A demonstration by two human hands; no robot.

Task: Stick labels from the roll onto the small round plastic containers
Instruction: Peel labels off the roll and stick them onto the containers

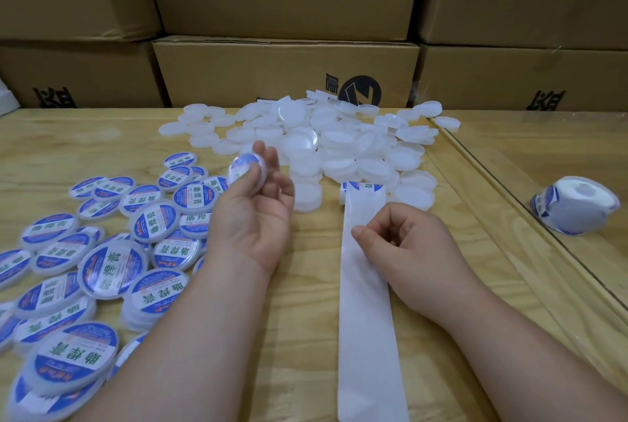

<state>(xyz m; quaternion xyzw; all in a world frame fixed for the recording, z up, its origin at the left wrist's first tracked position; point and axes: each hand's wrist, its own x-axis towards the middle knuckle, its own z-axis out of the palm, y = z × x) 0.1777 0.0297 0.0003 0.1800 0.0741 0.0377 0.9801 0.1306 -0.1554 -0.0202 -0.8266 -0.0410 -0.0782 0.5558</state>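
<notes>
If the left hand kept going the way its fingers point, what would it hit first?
Likely the pile of unlabeled containers just beyond the fingertips. The left hand holds a labeled container raised, so depth is unclear; it might pass over them toward the boxes.

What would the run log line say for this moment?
left hand: holds labelled container | right hand: pinches label strip | plain containers: piled behind | label roll: right

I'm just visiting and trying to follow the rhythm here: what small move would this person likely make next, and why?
Probably the left hand drops the small round labelled plastic container it holds onto the pile of blue-and-white labelled containers at left. It already wears a label, and the right hand is pinching the white backing strip, whose next blue label waits at its far end.
</notes>
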